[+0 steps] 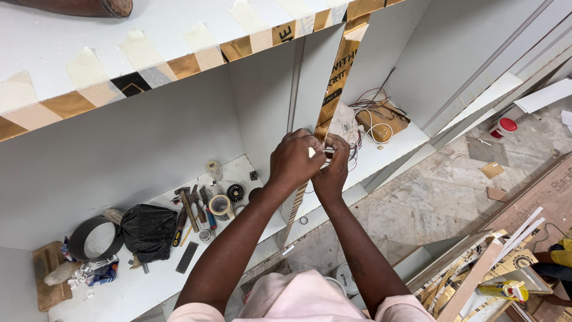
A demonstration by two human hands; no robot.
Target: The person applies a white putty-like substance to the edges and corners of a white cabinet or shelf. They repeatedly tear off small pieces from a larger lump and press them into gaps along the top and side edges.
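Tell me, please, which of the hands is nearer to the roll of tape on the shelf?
Left. The left hand is up and right of the tape roll; the right hand lies farther right, beyond the left.

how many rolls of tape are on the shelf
2 clear ones: a tan tape roll beside the hammers, and a pale roll standing by the back wall. Others may hide in the clutter.

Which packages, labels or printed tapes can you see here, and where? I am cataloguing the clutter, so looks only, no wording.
Printed tape: gold and black strip down the divider's front edge, above both hands.
Tape patches: cream, gold and black along the top panel's edge.
Yellow bottle: lying lower right, red cap, labelled.
Printed cardboard: brown sheet, right edge.
No screens.
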